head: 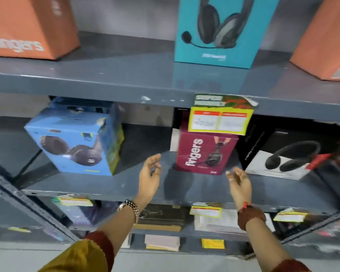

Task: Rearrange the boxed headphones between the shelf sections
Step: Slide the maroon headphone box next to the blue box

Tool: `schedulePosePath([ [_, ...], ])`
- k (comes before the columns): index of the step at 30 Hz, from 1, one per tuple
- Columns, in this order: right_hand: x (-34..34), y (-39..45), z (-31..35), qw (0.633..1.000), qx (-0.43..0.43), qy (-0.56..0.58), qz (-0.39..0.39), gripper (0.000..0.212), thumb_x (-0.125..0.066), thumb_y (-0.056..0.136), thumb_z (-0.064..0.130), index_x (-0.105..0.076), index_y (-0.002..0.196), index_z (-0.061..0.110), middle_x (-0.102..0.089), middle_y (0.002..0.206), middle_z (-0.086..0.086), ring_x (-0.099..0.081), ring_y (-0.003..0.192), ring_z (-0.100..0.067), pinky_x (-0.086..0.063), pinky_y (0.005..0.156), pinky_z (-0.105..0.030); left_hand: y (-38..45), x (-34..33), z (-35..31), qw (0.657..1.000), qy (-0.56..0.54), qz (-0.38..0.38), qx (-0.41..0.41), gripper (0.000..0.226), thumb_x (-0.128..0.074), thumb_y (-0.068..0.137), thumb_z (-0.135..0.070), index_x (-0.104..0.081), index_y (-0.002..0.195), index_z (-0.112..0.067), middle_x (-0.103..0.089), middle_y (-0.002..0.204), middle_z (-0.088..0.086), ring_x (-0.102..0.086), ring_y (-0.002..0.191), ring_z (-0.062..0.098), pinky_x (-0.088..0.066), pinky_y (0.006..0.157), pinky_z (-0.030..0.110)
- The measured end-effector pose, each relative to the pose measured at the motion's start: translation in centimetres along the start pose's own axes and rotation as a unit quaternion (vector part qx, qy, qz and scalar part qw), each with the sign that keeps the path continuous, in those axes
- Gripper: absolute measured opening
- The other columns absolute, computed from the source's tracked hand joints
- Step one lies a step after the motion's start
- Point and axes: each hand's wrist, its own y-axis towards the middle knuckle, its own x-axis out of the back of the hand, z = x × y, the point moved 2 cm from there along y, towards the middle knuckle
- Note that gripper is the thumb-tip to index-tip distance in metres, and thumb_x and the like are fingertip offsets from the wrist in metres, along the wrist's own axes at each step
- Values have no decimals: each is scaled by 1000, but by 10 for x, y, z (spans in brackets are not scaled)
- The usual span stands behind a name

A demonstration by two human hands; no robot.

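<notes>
On the middle shelf (110, 185) stand a light blue headphone box (75, 142) at the left, a maroon "fingers" headphone box (204, 154) in the middle and a black-and-white headphone box (294, 154) at the right. My left hand (150, 176) is open, just left of the maroon box and apart from it. My right hand (239, 182) is open too, just below that box's right corner, holding nothing. On the upper shelf (126, 79) are an orange "fingers" box (29, 28), a teal headset box (220, 30) and another orange box (326, 42).
A yellow price tag (220, 116) hangs from the upper shelf's edge and covers the top of the maroon box. More yellow tags (206, 210) hang on the shelf edge below, with flat boxes (161, 218) on the lower shelf. A slotted metal upright (28, 199) runs diagonally at the left.
</notes>
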Motion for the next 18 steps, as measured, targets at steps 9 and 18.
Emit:
schedulePosePath([
  [9, -1, 52, 43, 990, 51, 3, 130, 44, -58, 90, 21, -50, 130, 7, -56, 132, -6, -51, 126, -26, -38, 105, -32, 33, -68, -34, 992, -85, 47, 75, 43, -38, 100, -14, -37, 142, -8, -49, 141, 6, -51, 124, 15, -41, 97, 22],
  [18, 2, -1, 43, 987, 44, 25, 150, 52, -57, 91, 25, -45, 139, 13, -50, 143, -7, -50, 128, -22, -39, 110, -40, -10, -46, -48, 988, -79, 29, 130, 48, -20, 100, -19, -33, 146, -20, -37, 153, 8, -35, 140, 25, -22, 114, 42],
])
